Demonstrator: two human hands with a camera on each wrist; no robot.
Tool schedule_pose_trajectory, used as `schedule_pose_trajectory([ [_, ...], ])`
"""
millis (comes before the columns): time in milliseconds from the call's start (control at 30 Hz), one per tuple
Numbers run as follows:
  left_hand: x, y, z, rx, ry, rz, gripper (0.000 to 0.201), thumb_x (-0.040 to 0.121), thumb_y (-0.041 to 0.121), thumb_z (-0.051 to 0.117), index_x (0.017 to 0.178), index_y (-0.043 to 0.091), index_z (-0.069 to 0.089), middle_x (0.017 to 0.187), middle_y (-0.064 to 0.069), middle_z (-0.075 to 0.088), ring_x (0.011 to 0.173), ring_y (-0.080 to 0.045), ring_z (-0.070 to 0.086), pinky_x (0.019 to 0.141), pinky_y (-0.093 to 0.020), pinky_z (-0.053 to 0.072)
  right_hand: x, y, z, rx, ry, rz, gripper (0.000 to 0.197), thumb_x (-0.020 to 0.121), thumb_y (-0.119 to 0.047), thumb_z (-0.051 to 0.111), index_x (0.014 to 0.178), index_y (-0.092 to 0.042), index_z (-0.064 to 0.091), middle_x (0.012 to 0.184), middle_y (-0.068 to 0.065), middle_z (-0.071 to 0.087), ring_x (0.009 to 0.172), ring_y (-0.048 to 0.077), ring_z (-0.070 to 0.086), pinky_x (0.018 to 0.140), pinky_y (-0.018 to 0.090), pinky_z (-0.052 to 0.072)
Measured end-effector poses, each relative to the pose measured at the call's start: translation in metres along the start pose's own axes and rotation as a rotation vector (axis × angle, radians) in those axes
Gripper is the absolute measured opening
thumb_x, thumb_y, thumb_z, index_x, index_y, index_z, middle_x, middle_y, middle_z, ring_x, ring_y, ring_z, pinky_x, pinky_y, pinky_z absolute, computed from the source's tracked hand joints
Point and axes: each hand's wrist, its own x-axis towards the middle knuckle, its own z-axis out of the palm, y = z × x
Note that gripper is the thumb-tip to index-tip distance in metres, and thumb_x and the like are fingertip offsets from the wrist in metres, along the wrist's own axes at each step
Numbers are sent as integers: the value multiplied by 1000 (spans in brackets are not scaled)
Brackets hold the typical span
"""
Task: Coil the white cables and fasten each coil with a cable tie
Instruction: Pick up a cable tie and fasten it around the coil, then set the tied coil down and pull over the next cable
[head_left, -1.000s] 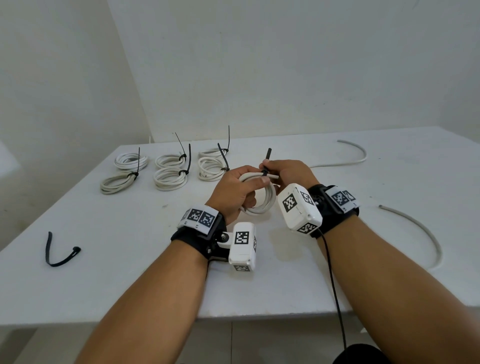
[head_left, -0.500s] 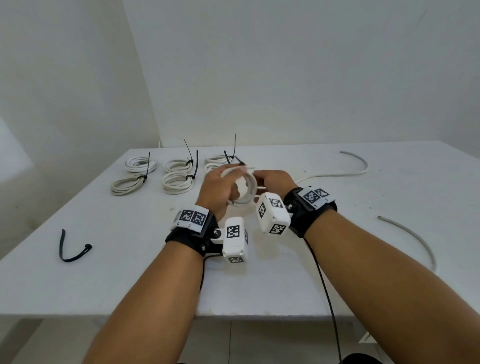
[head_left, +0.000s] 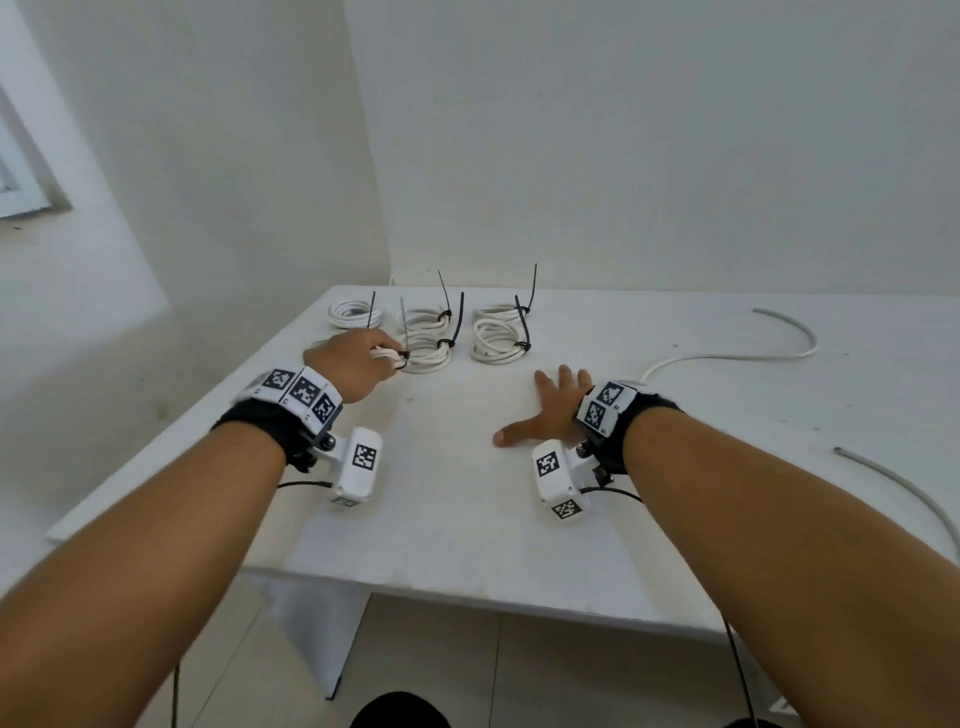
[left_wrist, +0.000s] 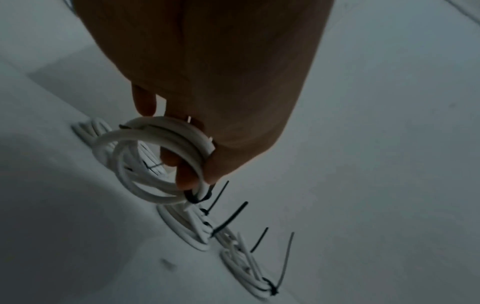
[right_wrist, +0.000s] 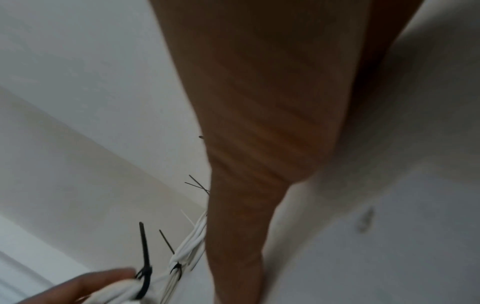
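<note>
- One tied cable coil (left_wrist: 155, 162), cinched by a black cable tie (left_wrist: 193, 197), hangs from the left hand (head_left: 349, 369), whose fingers curl through it, just above the bench (head_left: 467, 519) beside finished coils (head_left: 496, 338).
- Setting-down step, I judge; next, release it in the row.
- Right hand (head_left: 553, 410) lies flat, fingers spread; loose white cable (head_left: 737, 353) beyond it likely comes next.

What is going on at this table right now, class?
A person is bundling white cables. Their left hand grips a coiled cable already cinched with a black cable tie, holding it beside the tied coils grouped at the far left of the white table. The right hand is open, fingers spread, holding nothing. Two loose cables remain uncoiled on the right: one long curved cable and another near the edge.
</note>
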Motion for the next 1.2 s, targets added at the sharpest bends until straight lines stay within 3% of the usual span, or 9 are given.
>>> schedule_pose_trajectory([
  [167, 4, -21, -10, 198, 73, -138, 22, 84, 30, 68, 101, 29, 53, 105, 5, 62, 104, -25, 57, 99, -41, 39, 2, 2, 4, 44, 6, 0, 139, 50, -95, 57, 156, -31, -6, 164, 5, -15, 150, 33, -17, 120, 56, 14],
  [367, 0, -29, -12, 215, 6, -148, 23, 81, 18, 72, 96, 19, 55, 99, -4, 62, 87, -23, 55, 67, -30, 37, 2, 2, 4, 48, 0, -1, 137, 53, -93, 58, 156, -31, -7, 164, 4, -17, 150, 32, -19, 121, 53, 16],
  [533, -5, -25, -9, 300, -10, -112, 20, 84, 23, 70, 96, 20, 55, 100, 0, 55, 88, -20, 51, 71, -28, 35, 2, 2, 4, 65, -10, -1, 138, 52, -92, 60, 156, -32, -8, 164, 3, -19, 149, 31, -21, 118, 52, 26],
  [800, -14, -16, -10, 407, -86, -72, 18, 85, 24, 69, 97, 20, 55, 115, -3, 62, 99, -22, 55, 75, -24, 36, 2, 2, 5, 49, -3, 1, 135, 55, -91, 59, 156, -31, -8, 164, 5, -18, 150, 31, -19, 122, 54, 9],
  [967, -18, -3, -15, 389, -72, -81, 40, 78, 37, 77, 108, 18, 58, 116, -5, 62, 103, -23, 57, 86, -32, 46, 7, 3, 6, 48, 15, 14, 134, 56, -90, 60, 157, -30, -5, 165, 5, -15, 150, 32, -17, 122, 55, 5],
  [1033, -22, 8, -15, 362, -49, -58, 49, 78, 43, 77, 116, 21, 56, 122, -4, 61, 110, -23, 56, 93, -36, 47, 4, 1, 3, 67, 35, 12, 127, 59, -89, 59, 157, -28, 5, 165, 6, -1, 151, 33, -5, 121, 53, 12],
  [1100, -28, 23, -12, 287, -66, -4, 57, 78, 46, 77, 124, 22, 55, 128, -3, 59, 115, -23, 56, 94, -33, 44, 3, 1, -8, 133, 77, 2, 103, 71, -80, 59, 151, -21, 33, 156, 7, 30, 145, 32, 26, 113, 44, 31],
  [1167, -34, 40, -6, 223, -127, 61, 66, 76, 52, 76, 131, 24, 53, 137, -2, 54, 122, -22, 52, 96, -31, 41, 3, 7, -23, 203, 185, 32, 68, 84, -65, 60, 123, -9, 63, 130, 10, 59, 122, 30, 55, 90, 32, 44],
  [1200, -36, 47, -1, 211, -169, 93, 72, 75, 56, 76, 135, 25, 51, 143, -1, 50, 127, -22, 49, 101, -32, 39, 3, 12, -29, 223, 290, 72, 56, 85, -58, 60, 108, -7, 67, 119, 11, 65, 111, 31, 60, 81, 31, 44],
])
